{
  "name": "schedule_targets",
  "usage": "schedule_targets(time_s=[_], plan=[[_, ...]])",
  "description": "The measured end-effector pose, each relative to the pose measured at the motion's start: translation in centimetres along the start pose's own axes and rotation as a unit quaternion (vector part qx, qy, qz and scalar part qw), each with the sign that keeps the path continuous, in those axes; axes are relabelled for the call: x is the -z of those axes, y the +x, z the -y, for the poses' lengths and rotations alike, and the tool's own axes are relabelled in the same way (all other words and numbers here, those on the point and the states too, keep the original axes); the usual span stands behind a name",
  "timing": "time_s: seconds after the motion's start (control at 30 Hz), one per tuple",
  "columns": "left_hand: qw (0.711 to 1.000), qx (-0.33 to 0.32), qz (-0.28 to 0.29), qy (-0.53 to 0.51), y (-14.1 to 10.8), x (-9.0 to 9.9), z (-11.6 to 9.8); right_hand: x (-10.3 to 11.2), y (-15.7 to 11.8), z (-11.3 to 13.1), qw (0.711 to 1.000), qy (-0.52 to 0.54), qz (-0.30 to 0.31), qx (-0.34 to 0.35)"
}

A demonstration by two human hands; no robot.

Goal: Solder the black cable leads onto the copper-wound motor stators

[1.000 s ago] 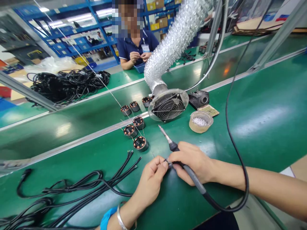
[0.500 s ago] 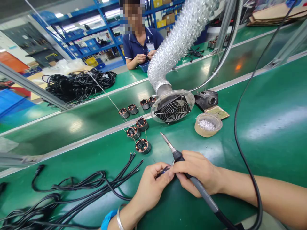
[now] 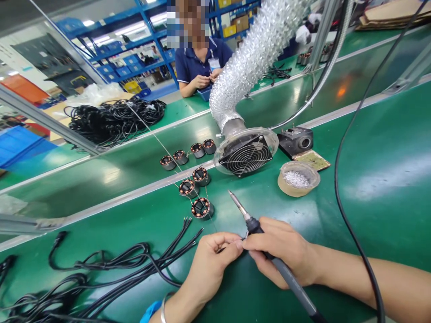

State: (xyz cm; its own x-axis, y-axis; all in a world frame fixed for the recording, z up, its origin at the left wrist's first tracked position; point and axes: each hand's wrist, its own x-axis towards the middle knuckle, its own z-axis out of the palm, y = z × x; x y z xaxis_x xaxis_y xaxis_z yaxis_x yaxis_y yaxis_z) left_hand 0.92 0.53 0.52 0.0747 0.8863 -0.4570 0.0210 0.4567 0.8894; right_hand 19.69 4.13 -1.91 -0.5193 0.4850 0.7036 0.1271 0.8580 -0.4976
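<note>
My right hand point(image 3: 286, 249) is closed around a soldering iron point(image 3: 286, 273), its bare metal tip pointing up and away over the bench. The same hand's thumb and forefinger meet my left hand's fingertips. My left hand point(image 3: 212, 264) is pinched on the end of a black cable point(image 3: 170, 279), whose thin wires are mostly covered by the fingers. Beyond the hands, a wound motor stator point(image 3: 211, 211) with copper coils stands on the green bench, with more stators point(image 3: 188, 188) behind it. Several black cables point(image 3: 134, 273) with stripped ends lie to the left.
A fume fan point(image 3: 247, 157) hangs from a silver duct point(image 3: 256, 58) ahead. To its right sit a soldering iron stand point(image 3: 298, 140) and a round tub point(image 3: 298, 179) of shiny bits. The iron's cord point(image 3: 350, 233) loops at right. A co-worker point(image 3: 202, 67) sits across the line.
The view has shifted slightly, so the bench items sit a little differently. My two hands stay together, with the soldering iron still in the right; the wires between the fingers show less now.
</note>
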Motion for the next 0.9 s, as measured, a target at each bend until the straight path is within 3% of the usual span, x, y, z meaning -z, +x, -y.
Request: schedule_targets(time_s=[0.37,0.7,0.9], plan=[[0.997,-0.047,0.031,0.052,-0.2,0.9,0.8,0.1,0.1,0.0,0.998,0.032,-0.008,-0.051],[0.984,-0.083,0.045,0.150,-1.1,0.0,-0.1,-0.1,0.4,0.6,0.996,0.052,0.031,-0.058],[0.966,-0.129,0.015,0.224,-1.4,0.0,0.4,0.0,-0.1,0.7,0.996,0.034,0.035,-0.070]])
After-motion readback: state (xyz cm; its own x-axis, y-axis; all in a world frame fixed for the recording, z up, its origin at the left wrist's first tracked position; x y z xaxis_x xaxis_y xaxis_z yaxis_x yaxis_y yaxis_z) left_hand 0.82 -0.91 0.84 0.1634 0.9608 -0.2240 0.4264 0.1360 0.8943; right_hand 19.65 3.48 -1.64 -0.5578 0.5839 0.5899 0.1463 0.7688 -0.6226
